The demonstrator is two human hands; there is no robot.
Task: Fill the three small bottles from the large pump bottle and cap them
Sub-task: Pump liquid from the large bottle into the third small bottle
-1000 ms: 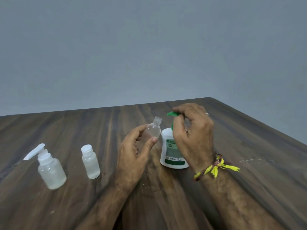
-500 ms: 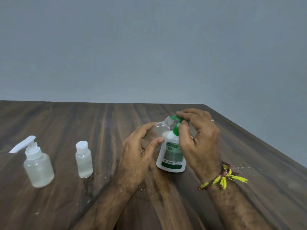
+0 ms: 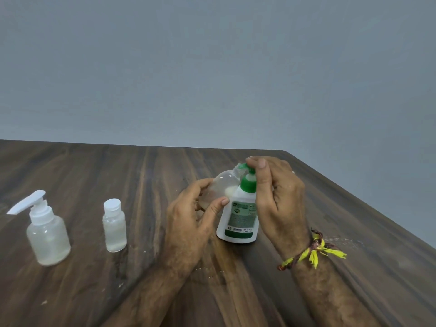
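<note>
You tilted the small bottle [image 3: 223, 185] in your left hand [image 3: 188, 218] under the nozzle — right hand [image 3: 276, 197] pressed the pump bottle [image 3: 240, 215]; pump slowly, mouth aligned.

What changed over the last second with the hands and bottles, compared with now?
The left hand tipped the small clear bottle it holds and brought its mouth to the green nozzle of the large pump bottle. The right hand stayed on the pump head. The capped bottle and white-pump bottle stayed standing untouched on the table.
</note>
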